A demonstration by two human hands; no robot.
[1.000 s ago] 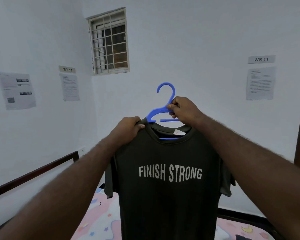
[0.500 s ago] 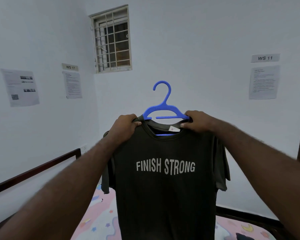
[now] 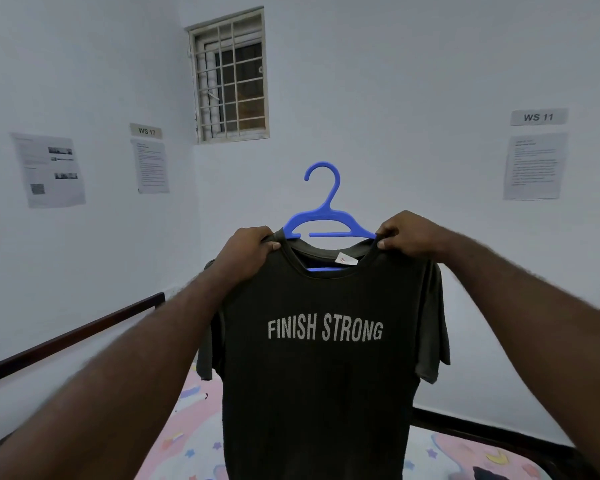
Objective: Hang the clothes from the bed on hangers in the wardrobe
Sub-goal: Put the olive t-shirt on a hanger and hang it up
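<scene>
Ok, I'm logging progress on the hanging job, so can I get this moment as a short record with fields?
garment: dark T-shirt, printed FINISH STRONG, draped on the hanger
hanger: blue hanger, hook free above the collar
left hand: grips the shirt's shoulder on its side
right hand: pinches the opposite shoulder
bed: pink patterned sheet, below the raised shirt

Matt dark cloth T-shirt (image 3: 323, 375); smooth blue plastic hanger (image 3: 326, 220); glossy dark wood bed rail (image 3: 73, 336).
</scene>
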